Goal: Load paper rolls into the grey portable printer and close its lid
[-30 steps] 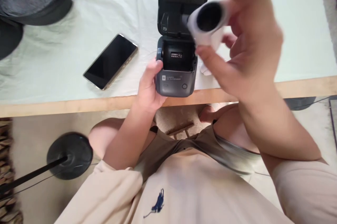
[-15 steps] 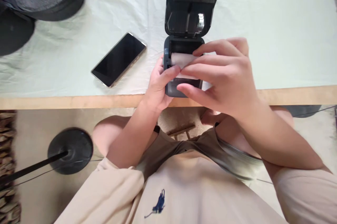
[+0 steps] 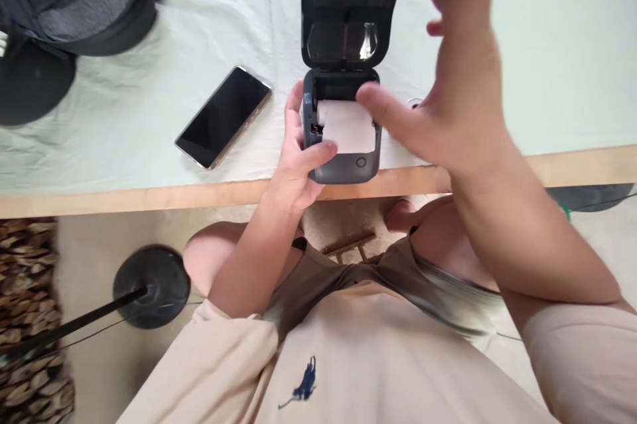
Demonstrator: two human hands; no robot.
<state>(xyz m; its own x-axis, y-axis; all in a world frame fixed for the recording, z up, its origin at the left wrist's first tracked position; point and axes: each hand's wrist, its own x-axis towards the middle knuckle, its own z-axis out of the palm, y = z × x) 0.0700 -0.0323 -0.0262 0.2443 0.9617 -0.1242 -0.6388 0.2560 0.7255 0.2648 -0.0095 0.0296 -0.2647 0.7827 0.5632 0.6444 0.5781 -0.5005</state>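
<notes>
The right hand (image 3: 462, 89), thumb and fingers apart, has moved up to the lid (image 3: 348, 2) at one o'clock; left hand (image 3: 298, 162) clamps the printer (image 3: 341, 168) by the table edge (image 3: 149, 204); cloth (image 3: 562, 66) spreads toward three.

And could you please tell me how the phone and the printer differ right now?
The phone lies on the cloth, while the left hand holds the printer. The phone is a thin slab set diagonally; the printer is a thicker box with its lid raised. Both look mostly dark.
</notes>
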